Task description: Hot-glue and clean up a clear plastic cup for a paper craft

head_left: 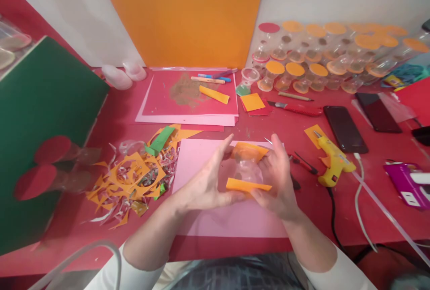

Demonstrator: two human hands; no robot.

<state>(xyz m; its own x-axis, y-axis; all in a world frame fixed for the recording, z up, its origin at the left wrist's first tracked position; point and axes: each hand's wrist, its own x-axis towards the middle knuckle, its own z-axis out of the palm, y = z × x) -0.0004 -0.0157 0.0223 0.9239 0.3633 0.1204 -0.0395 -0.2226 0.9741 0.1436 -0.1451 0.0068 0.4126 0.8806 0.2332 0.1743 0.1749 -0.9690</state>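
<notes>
Between both hands lies a clear plastic hourglass shape [247, 170] on its side, with an orange paper square at each end. My left hand [213, 182] is curved round its left side, thumb at the near orange square [248, 185] and fingers by the far orange square [250, 150]. My right hand [278, 180] grips it from the right, thumb on the near square. The fingertips behind the plastic are partly hidden. Below the hands a pink sheet [201, 223] covers the red table [141, 245].
Orange paper scraps [134, 173] heap up at the left. A yellow glue gun [337, 160], its cord and a phone [346, 129] lie at the right. A red cutter knife [295, 108] lies beyond the hands. Several orange-topped hourglasses [295, 70] stand along the wall.
</notes>
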